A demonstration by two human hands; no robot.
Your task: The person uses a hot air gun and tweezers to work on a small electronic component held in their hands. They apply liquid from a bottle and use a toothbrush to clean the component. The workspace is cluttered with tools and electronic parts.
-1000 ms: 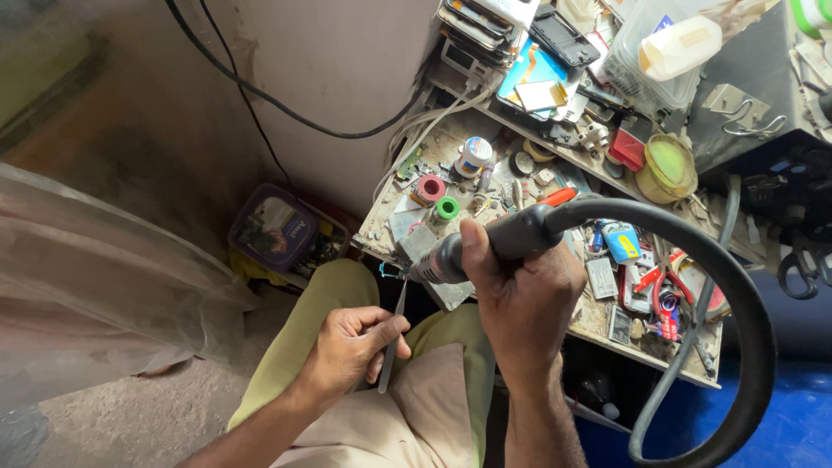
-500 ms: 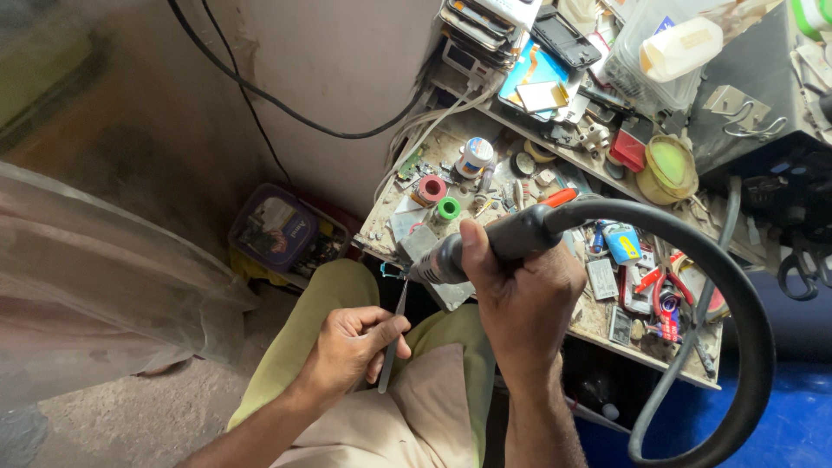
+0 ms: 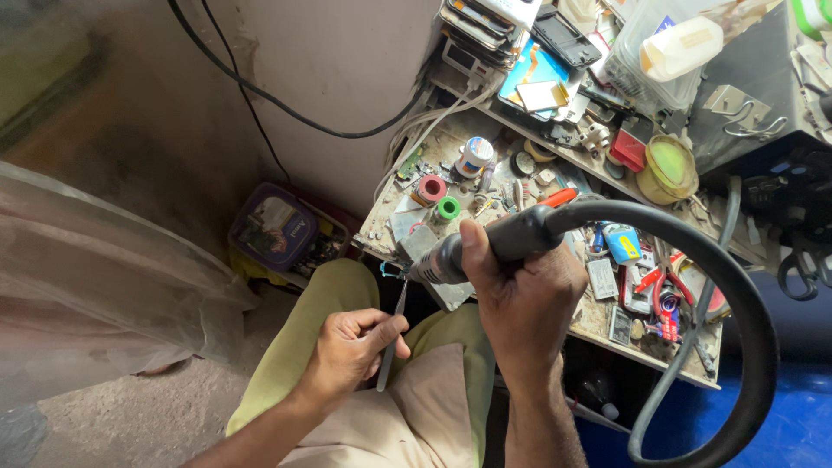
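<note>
While the left hand [image 3: 351, 347] pinches thin tweezers [image 3: 392, 340] over the lap, the right hand [image 3: 527, 295] at three o'clock of it clenches a black hot-air handle [image 3: 498, 243], nozzle pointing to nine o'clock. At twelve o'clock lies the cluttered worktop [image 3: 607, 322], with a green spool [image 3: 447, 208].

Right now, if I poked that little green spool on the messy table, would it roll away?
Probably, if tipped. The green spool looks round and seems to stand on its flat end, so a gentle poke would likely just slide it. It looks small and light. The red spool and the clutter close around it on the workbench would probably stop it quickly.
</note>
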